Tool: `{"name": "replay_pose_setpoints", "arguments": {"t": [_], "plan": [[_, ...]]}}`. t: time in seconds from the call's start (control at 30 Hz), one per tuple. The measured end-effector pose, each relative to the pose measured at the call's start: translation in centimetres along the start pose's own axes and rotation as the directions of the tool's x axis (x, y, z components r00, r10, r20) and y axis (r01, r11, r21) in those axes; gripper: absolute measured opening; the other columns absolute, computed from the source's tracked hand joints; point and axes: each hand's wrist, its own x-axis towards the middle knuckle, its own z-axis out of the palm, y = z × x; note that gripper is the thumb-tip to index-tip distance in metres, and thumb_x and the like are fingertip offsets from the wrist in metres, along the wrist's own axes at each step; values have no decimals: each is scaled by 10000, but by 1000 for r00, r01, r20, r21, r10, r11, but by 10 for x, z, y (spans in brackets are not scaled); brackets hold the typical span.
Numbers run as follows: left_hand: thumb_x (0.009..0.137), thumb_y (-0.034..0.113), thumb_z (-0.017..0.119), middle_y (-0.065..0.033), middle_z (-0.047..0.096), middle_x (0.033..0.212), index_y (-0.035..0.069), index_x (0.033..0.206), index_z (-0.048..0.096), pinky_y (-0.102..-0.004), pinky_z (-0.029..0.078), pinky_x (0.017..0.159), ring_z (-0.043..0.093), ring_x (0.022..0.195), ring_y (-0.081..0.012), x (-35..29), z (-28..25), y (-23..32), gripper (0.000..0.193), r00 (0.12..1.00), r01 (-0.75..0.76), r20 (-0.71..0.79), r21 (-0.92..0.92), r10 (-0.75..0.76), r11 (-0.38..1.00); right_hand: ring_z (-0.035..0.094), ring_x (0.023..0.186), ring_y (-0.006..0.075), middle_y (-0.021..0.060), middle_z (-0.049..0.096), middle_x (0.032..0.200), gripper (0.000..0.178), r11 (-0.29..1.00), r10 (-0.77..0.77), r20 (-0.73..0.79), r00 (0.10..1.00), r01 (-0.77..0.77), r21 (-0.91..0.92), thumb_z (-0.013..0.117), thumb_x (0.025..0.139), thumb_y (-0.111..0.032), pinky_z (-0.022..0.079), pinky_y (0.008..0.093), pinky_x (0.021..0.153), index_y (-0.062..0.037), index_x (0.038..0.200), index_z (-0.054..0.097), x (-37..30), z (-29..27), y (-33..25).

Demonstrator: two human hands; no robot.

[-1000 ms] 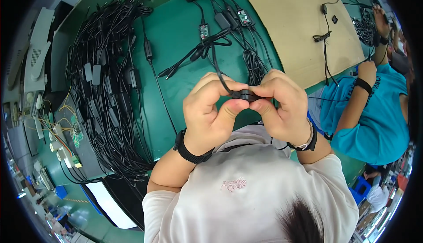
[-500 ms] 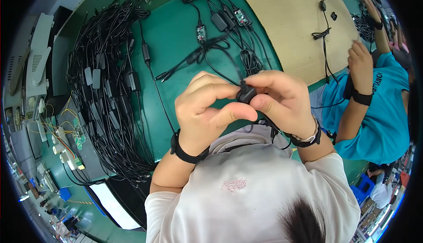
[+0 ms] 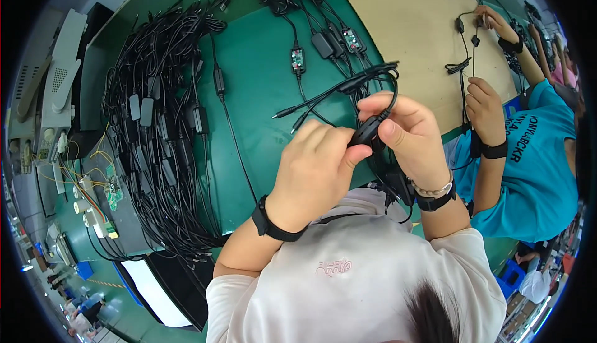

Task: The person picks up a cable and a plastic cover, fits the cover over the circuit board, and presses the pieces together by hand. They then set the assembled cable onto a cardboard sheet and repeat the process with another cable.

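The green surface (image 3: 261, 88) is carrying most of the work: a big heap of black cables (image 3: 158, 150) is lying along its left side, each with a small box partway down its length, and it is taking up far more room than anything else, so a large share of the pieces is probably waiting or already stacked; the picture is not showing which. Toward the top, a smaller group of cables (image 3: 323, 41) is spreading out with its little boxes open and circuit boards showing, which I am reading as units not yet closed up. To the right, a tan board (image 3: 404, 26) is lying under a co-worker's hands (image 3: 485, 103), and that person in a blue shirt is handling a thin cable of their own. In the middle, held up above the surface and close to the chest, the left hand (image 3: 314, 169) and the right hand (image 3: 407, 134) are meeting around one small black box (image 3: 367, 133) on a cable. The left thumb and forefinger are pinching its lower end, while the right fingers are curling over and pressing its upper end, with the cable looping up and away behind them. Judging by this grip, the piece in hand is being pressed together and is not yet set down.
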Motion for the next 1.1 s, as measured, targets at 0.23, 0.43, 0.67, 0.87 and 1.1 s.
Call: {"name": "replay_pose_setpoints", "arguments": {"t": [0.23, 0.43, 0.67, 0.87, 1.1], "plan": [[728, 105, 645, -98, 470, 634, -6, 763, 508, -339, 392, 496, 462, 606, -266, -2, 9, 4, 180, 994, -86, -56, 76, 91, 993, 495, 798, 82, 41, 542, 899, 231, 974, -186, 138, 973, 201, -102, 585, 849, -204, 410, 213, 697, 12, 919, 544, 1, -5, 13], [735, 75, 626, -103, 459, 633, 3, 722, 483, -349, 377, 486, 444, 589, -270, -3, 11, 2, 161, 989, -114, -89, 81, 121, 990, 490, 795, 87, 42, 541, 895, 267, 967, -235, 115, 965, 244, -73, 587, 848, -242, 404, 215, 689, 12, 915, 544, 1, -1, 22], [756, 105, 626, -119, 486, 653, 7, 768, 513, -328, 385, 493, 463, 572, -254, 2, 0, 3, 150, 999, -39, -29, -73, 37, 997, 505, 821, 84, 42, 552, 933, 304, 991, -114, 157, 981, 124, -56, 589, 847, -243, 422, 222, 714, 20, 995, 556, 4, -4, 4], [875, 221, 536, -88, 569, 693, -14, 916, 524, -269, 433, 523, 521, 573, -168, -2, -10, 22, 239, 844, 362, 89, -822, -528, 440, 533, 873, 131, 100, 586, 968, 492, 995, 36, 144, 989, -23, -95, 579, 833, -365, 425, 245, 764, 42, 1105, 535, -3, -9, -16], [916, 342, 421, -67, 480, 688, -7, 1101, 447, -233, 390, 472, 428, 586, -136, 1, -52, 16, 396, 893, 172, 118, -981, -434, 87, 554, 815, 128, 103, 612, 943, 444, 988, 80, 200, 976, -52, -144, 574, 846, -314, 451, 245, 716, 62, 1080, 552, -41, -31, -39]]}}
